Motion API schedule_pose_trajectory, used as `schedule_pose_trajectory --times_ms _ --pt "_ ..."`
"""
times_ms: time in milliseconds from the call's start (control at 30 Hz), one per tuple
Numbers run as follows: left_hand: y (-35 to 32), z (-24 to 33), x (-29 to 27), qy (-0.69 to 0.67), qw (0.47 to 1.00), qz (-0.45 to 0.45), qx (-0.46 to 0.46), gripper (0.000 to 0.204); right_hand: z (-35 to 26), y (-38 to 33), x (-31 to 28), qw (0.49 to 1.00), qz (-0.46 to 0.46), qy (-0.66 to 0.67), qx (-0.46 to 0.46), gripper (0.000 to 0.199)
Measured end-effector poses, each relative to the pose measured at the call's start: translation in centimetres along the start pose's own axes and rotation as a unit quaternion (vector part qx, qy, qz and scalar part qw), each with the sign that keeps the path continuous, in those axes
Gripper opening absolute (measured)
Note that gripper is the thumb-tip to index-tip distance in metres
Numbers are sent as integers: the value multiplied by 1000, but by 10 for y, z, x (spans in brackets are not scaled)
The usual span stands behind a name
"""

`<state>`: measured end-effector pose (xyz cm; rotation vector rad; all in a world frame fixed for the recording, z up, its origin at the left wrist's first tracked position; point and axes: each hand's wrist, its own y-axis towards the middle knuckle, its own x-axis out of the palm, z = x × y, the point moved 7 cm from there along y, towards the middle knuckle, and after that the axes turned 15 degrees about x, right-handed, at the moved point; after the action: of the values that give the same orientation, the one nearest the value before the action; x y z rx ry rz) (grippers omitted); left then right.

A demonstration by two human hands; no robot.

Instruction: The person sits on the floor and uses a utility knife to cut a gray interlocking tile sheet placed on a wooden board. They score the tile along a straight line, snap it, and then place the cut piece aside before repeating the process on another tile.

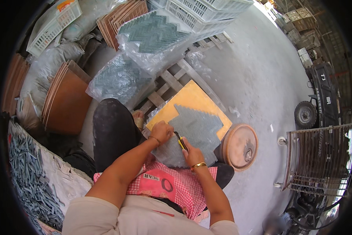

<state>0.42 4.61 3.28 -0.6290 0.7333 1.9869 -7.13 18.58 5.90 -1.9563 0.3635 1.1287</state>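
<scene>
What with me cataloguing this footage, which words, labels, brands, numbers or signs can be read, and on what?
Pink-and-white checked cloth apron: dark lettering, partly legible, not copied here.
Black metal cargo vehicle: large white characters, left uncopied; smaller ones too blurred to read.

A gray mesh sheet lies on the yellow board. The left hand is at the sheet's left side, by the board's left corner. The right hand holds 1 yellow and black knife over the board. Right of the board is 1 round brown drum, and past the board lie green tiles
</scene>
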Motion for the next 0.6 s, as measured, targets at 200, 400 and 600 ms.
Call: schedule_pose_trajectory --times_ms 200,400,600 --pt "-1 -6 4 4 1000 16 14 4 9 4 9 992 -13 120 -37 53" --pt "-3 -7 3 6 1000 20 -22 2 10 1 9 990 -7 140 -24 52" --pt "-1 -3 1 10 1000 8 19 2 -6 -4 12 999 41 22 -8 55"
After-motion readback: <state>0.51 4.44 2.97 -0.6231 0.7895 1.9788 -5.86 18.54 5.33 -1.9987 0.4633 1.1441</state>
